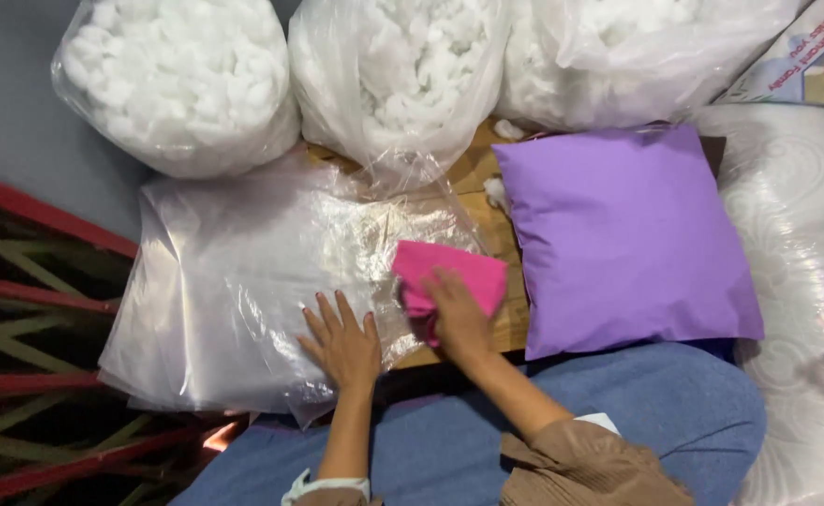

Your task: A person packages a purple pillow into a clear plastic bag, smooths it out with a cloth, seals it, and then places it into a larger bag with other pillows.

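My left hand (341,339) lies flat with fingers spread on a stack of clear plastic bags (224,281) that covers a wooden board. My right hand (454,314) presses down on a folded pink cloth (454,272) at the right edge of that stack; its fingers rest on top of the cloth and seem to pinch its lower part. A stuffed purple pillow (623,234) lies just right of the pink cloth. My legs in blue trousers (487,440) fill the bottom.
Three clear bags of white stuffing, left (182,80), middle (398,70) and right (637,52), stand at the back. A white patterned mattress (796,281) lies at right. Red and green slats (28,309) run along the left. The wooden board (473,173) shows between bags and pillow.
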